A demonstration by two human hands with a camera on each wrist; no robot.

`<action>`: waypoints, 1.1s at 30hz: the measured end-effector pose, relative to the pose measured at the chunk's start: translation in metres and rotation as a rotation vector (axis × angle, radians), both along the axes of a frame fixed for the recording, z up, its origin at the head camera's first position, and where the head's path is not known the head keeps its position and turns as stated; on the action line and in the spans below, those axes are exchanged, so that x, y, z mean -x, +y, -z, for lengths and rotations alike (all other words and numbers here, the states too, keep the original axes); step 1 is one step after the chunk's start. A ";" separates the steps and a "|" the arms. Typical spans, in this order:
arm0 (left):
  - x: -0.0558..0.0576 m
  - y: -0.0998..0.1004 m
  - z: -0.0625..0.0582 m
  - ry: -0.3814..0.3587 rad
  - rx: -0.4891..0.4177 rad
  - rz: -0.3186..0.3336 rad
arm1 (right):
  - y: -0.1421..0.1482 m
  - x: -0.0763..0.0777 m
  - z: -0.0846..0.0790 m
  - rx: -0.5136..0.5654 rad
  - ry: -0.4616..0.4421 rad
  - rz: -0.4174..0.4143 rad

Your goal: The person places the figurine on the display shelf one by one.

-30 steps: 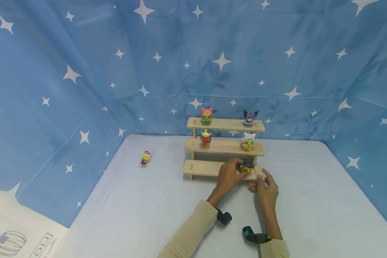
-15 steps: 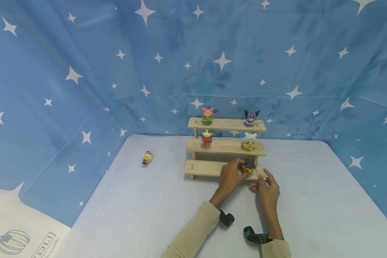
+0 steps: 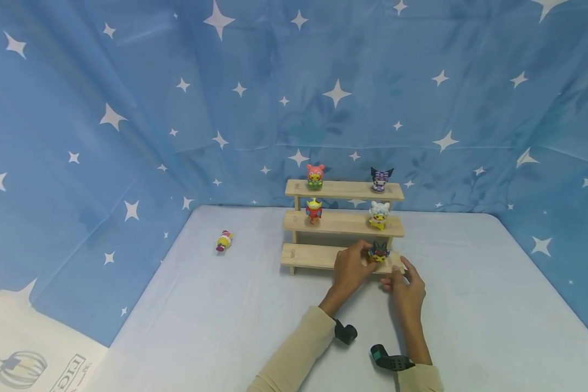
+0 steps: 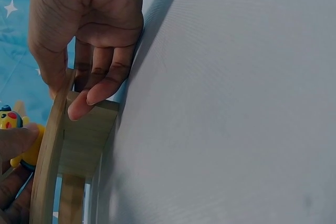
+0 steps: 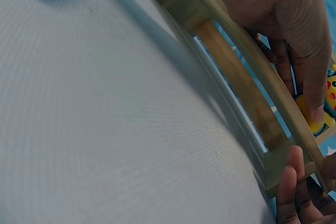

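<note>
My left hand (image 3: 350,268) pinches a small yellow figurine (image 3: 379,252) with a dark eared hood, at the right end of the lowest tier of a three-tier wooden display stand (image 3: 318,256). In the left wrist view, the thumb lies against the yellow body of the figurine (image 4: 33,148). My right hand (image 3: 408,291) grips the right end of that tier, thumb on top and fingers underneath. The right wrist view shows the fingers (image 5: 295,174) of this hand below the board. The figurine's base is partly hidden by the left hand.
On the top tier stand a pink-hooded figurine (image 3: 315,177) and a black-eared one with purple (image 3: 379,179). The middle tier bears a red-and-blue figurine (image 3: 314,210) and a white-hooded one (image 3: 379,215). Another figurine (image 3: 224,240) lies on the white table (image 3: 186,305).
The left hand has shifted slightly right with the hooded figurine during the first half second. The right hand stays on the tier's end. The camera view has moved a little.
</note>
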State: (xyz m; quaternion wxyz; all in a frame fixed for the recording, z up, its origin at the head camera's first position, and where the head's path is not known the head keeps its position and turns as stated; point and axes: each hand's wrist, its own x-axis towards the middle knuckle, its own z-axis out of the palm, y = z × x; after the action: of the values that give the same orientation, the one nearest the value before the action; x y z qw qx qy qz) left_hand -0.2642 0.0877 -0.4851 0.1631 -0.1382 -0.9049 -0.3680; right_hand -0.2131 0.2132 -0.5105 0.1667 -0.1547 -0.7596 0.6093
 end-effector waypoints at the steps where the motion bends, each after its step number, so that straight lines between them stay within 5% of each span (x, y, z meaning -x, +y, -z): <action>1: 0.000 0.000 0.000 0.001 0.000 -0.003 | 0.000 0.000 -0.001 0.005 0.002 -0.004; 33: -0.002 -0.001 -0.002 -0.010 -0.006 0.018 | 0.001 -0.001 -0.001 -0.022 0.001 -0.015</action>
State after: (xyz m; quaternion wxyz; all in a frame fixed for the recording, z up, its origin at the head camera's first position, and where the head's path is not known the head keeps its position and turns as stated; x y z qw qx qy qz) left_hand -0.2619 0.0866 -0.4832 0.1557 -0.1439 -0.9034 -0.3727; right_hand -0.2123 0.2140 -0.5095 0.1641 -0.1469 -0.7673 0.6022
